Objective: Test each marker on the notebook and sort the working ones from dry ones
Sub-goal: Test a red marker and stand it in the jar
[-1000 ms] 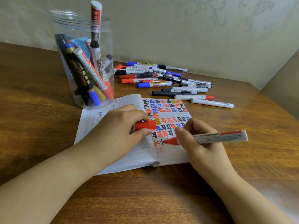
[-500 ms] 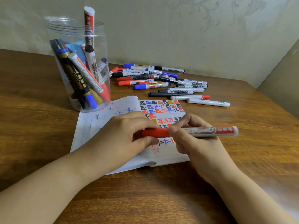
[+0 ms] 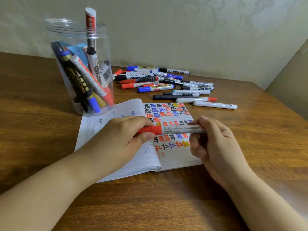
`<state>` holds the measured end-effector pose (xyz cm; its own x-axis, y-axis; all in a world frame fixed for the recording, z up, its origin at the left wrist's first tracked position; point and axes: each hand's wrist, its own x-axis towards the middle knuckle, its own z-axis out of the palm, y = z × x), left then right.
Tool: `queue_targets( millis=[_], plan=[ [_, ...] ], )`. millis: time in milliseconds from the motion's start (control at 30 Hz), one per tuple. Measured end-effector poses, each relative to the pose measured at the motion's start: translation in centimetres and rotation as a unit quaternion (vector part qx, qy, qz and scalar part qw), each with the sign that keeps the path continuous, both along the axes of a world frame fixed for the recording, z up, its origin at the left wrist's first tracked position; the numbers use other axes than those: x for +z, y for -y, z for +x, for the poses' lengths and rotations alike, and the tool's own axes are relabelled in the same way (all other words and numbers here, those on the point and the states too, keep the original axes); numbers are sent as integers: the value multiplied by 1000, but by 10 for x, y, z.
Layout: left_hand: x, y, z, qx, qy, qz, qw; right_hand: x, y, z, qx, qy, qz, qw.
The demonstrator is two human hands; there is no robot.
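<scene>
1. Red marker [image 3: 171, 130], capped, held level above the open notebook [image 3: 175, 157], cap end toward the left.
2. Left hand [image 3: 126, 139] curled round the red cap [image 3: 150, 130], thumb under it, fingers over the top.
3. Right hand [image 3: 215, 144] pinching the white barrel's far end between thumb and fingertips.
4. Notebook flat on the wooden table [image 3: 250, 164], right page covered in rows of red, blue, black and yellow test marks.
5. Clear plastic jar [image 3: 78, 67] just behind the notebook's left page, upright, with several markers leaning inside, one red-and-white one sticking out above the rim.
6. Loose pile of markers [image 3: 166, 84] lying on the table beyond the notebook, near the wall.
</scene>
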<state>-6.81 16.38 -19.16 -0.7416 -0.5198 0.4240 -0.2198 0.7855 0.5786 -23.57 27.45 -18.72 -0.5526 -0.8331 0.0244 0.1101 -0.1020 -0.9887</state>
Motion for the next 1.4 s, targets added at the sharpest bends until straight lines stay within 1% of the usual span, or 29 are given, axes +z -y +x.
queue_targets(
  millis=[100, 200, 300, 400, 467, 533, 567, 633, 733, 800, 867, 933, 1033, 1100, 1167, 1200, 1267, 1333, 1400],
  plan=[
    [-3, -2, 0, -10, 27, -45, 999, -3, -1, 2, 6, 7, -10, 1000],
    [-3, -3, 0, -4, 38, -65, 997, -4, -1, 3, 14, 29, -25, 999],
    [-1, -1, 0, -8, 11, -60, 998, -5, 1, 5, 19, 40, -36, 998],
    [-1, -2, 0, -9, 22, -63, 998, -5, 0, 7, 15, 22, -28, 999],
    [-3, -4, 0, -2, 11, -74, 997, -5, -1, 7, 12, 28, -34, 999],
    [-2, -6, -1, 8, -7, -54, 998, -4, -1, 6, 8, 30, -43, 999],
    [-1, -5, -3, 17, -6, -39, 999, -3, -1, 6, 8, 20, -40, 999],
    [-2, -1, -4, 24, 24, -14, 999, -1, 0, 8, 13, 6, -33, 999],
    [6, 2, -2, 38, 31, -38, 998, 5, -4, 9, 34, 17, -50, 998],
    [16, 0, 8, 57, 32, -75, 995, 16, -9, 11, 57, -14, -43, 997],
    [28, -5, 26, 92, 43, -107, 989, 30, -14, 18, 77, -89, -9, 993],
    [39, -14, 54, 135, 58, -122, 982, 44, -16, 30, 107, -164, 0, 981],
    [44, -36, 112, 232, 82, -158, 956, 58, -16, 67, 169, -273, -52, 946],
    [43, -54, 163, 315, 96, -181, 927, 60, -12, 100, 205, -324, -111, 917],
    [39, -77, 220, 383, 121, -211, 891, 57, -6, 140, 246, -376, -168, 878],
    [36, -91, 248, 408, 139, -215, 876, 56, -3, 163, 262, -414, -196, 849],
    [25, -124, 303, 467, 180, -204, 842, 51, 2, 215, 299, -490, -255, 778],
    [14, -161, 351, 532, 219, -199, 794, 42, 3, 273, 355, -522, -304, 713],
    [0, -199, 396, 586, 270, -193, 739, 26, 3, 333, 407, -537, -327, 663]
  ],
)
